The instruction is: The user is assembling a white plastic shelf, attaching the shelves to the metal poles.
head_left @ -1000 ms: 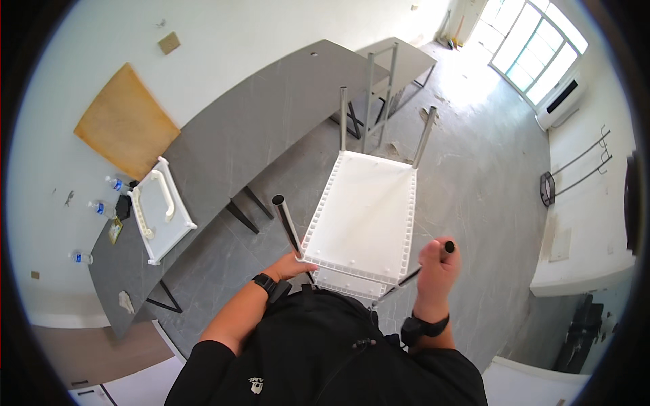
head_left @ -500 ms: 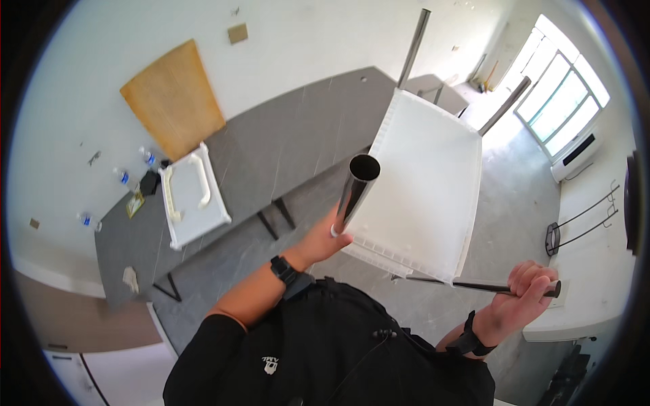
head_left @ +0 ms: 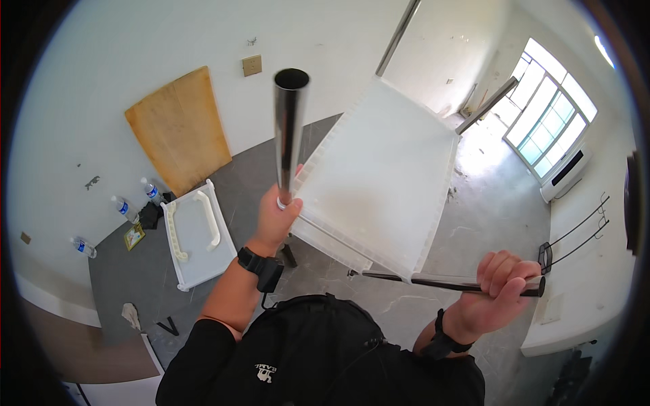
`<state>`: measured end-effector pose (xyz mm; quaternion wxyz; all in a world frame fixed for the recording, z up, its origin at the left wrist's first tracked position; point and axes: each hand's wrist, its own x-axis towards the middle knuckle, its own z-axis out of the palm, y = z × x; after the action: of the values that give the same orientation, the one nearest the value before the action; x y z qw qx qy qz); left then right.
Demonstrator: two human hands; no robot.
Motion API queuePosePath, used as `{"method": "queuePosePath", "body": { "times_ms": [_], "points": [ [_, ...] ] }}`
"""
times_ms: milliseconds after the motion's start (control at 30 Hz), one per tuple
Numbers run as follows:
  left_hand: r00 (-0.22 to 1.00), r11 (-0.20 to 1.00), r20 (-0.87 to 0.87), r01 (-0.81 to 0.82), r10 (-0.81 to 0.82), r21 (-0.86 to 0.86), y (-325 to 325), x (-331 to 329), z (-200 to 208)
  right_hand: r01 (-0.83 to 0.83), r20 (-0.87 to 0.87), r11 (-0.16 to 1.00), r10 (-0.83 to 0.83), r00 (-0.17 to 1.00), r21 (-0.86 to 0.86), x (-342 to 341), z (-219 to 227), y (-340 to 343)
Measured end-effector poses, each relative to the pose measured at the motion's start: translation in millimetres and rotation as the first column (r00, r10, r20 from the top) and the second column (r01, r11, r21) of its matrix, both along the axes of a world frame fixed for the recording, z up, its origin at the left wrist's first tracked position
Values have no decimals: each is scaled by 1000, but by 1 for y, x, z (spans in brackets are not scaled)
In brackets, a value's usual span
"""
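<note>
A white plastic shelf panel [head_left: 382, 179] is held up in front of me, tilted, with shiny metal tubes standing out from its corners. My left hand [head_left: 274, 218] is closed around the near-left corner, at the foot of an upright metal tube [head_left: 290, 128] whose hollow end faces me. My right hand [head_left: 497, 287] wraps around another metal tube [head_left: 440, 281] near its free end, at the near-right corner. Two more tubes, one far left [head_left: 398, 37] and one far right [head_left: 487, 107], point away from me.
On the grey table [head_left: 261, 145] lies a second white panel [head_left: 193, 260] with cream curved handles [head_left: 211, 227]. Beside it are water bottles [head_left: 125, 208] and a black bundle [head_left: 150, 215]. A wooden board [head_left: 179, 128] leans on the wall. A black wire rack [head_left: 547, 256] stands at right.
The shelf has shifted left in view, with both hands still on it. The near-left tube has swung more upright and stands higher. My head view has also shifted somewhat.
</note>
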<state>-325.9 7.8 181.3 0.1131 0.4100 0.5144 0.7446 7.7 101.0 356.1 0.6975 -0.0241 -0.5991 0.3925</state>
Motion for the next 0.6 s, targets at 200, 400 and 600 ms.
{"method": "queuePosePath", "body": {
  "times_ms": [200, 400, 600],
  "points": [
    [992, 998, 123, -21, 15, 51, -8, -36, 18, -146, -2, 989, 146, 989, -24, -62, 5, 10],
    [950, 949, 78, -308, 304, 63, 20, -82, -2, -320, 13, 947, 321, 947, -23, -131, -9, 63],
    [899, 900, 112, -432, 424, 55, 81, -138, -8, -440, 50, 893, 445, 894, -91, -188, -11, 141]
  ]
}}
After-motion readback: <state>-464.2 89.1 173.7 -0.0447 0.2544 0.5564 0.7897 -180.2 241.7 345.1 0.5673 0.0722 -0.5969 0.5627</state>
